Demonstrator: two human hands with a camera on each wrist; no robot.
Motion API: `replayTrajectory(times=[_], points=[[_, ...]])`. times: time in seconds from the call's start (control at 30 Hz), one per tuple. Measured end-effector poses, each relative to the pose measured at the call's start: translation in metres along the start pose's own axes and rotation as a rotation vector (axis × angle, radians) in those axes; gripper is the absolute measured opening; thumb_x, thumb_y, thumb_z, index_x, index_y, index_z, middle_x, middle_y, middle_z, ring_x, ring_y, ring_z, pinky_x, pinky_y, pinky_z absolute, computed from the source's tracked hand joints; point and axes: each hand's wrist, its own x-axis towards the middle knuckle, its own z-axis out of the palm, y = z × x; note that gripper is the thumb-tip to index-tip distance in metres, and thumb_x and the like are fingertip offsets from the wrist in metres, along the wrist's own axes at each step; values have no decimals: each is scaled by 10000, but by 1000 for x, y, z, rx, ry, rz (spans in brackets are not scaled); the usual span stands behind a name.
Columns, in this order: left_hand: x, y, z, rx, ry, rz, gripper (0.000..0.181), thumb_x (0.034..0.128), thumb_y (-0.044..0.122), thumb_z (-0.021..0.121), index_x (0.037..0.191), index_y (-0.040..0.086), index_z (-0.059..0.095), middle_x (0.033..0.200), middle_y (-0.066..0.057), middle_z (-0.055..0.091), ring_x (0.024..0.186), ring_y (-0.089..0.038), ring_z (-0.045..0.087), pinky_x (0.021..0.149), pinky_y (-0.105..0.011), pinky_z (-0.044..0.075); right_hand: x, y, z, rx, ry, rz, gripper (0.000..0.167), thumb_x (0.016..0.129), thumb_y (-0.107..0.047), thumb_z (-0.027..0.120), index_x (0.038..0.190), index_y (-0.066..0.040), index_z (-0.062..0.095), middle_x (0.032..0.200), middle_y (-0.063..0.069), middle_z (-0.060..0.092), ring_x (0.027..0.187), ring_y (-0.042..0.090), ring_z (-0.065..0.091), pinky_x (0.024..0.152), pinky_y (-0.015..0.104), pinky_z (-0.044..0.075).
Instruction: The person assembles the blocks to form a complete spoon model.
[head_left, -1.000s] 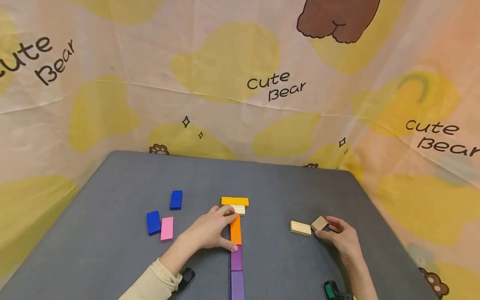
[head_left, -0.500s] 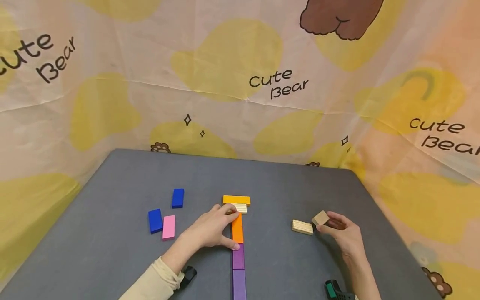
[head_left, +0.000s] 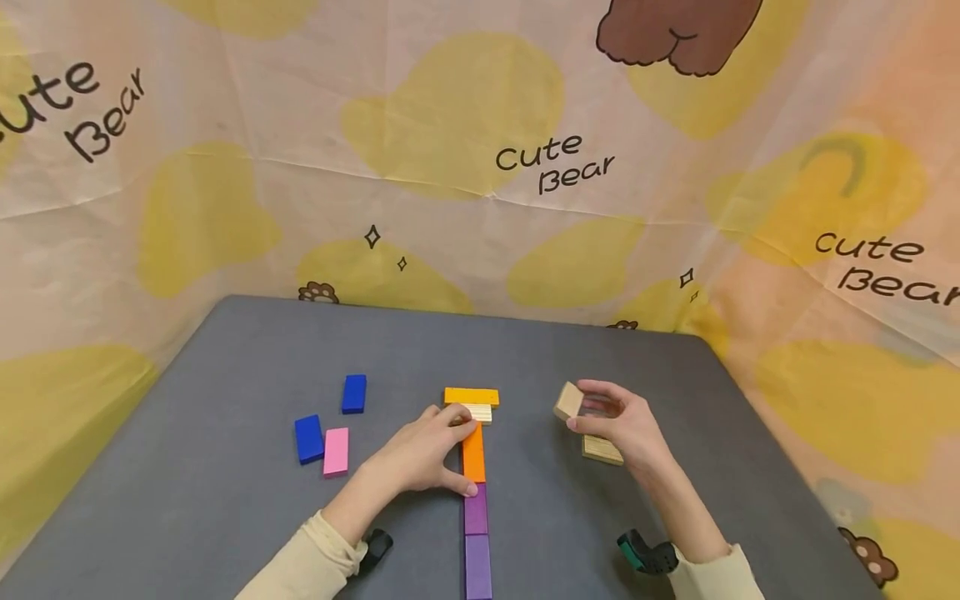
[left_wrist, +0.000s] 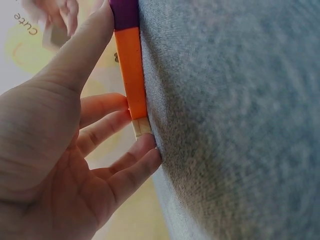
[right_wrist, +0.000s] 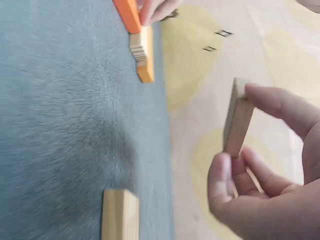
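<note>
My right hand [head_left: 622,421] pinches a plain wooden block [head_left: 568,402] between thumb and fingers, raised off the table. In the right wrist view that block [right_wrist: 238,120] is tilted, its ends between my fingertips. Below my right hand lies another plain wooden block [head_left: 602,450]. My left hand [head_left: 423,457] rests along a row of blocks, thumb at a purple block [head_left: 476,512] and fingertips by a plain block [head_left: 482,413]. An orange block [head_left: 473,454] lies between them in the row. Across the row's far end lies a yellow-orange block [head_left: 471,397].
Left of the row lie two blue blocks, one farther back [head_left: 355,394] and one nearer [head_left: 308,439], beside a pink block [head_left: 336,452]. A lighter purple block [head_left: 477,567] continues the row towards me. A printed cloth [head_left: 435,167] stands behind the grey table [head_left: 247,358].
My right hand has lifted the plain wooden block off the table and carried it left and farther back, past the other plain block. My left hand stays at the row.
</note>
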Motion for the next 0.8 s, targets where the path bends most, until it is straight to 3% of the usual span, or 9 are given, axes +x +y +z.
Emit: replayTrajectory(times=[0.2,0.4,0.6,0.8], points=[[1,-3,3,7,0,-2,893,718,635,776,1399,97,566,1389,-38,451,1094,-253,444,823,-401,492,50,-4,21,51,-100,13,620,752,-51,847,1320,-40,599,1324,117,536,1163,286,526,1000,411,405],[3,-3,4,8,-21,-13,900,715,653,764,1404,111,564,1398,-36,445,1091,-248,441,825,-396,489,83,-1,37,36,-122,68,615,745,-54,849,1311,-61,609,1303,127,549,1129,279,559,1062,470,329],[3,-4,2,11,-15,-9,903,717,656,759,1408,111,560,1392,-34,445,1093,-245,442,839,-400,487,103,-4,55,-76,-124,27,613,732,-42,846,1299,-40,612,1287,108,577,1069,278,620,1014,449,398],[3,-2,1,6,-21,-11,912,713,658,761,1410,106,557,1393,-31,448,1092,-243,442,845,-407,486,115,-1,65,-136,-114,40,595,728,-52,842,1280,-36,622,1285,119,576,1102,304,554,977,442,428]])
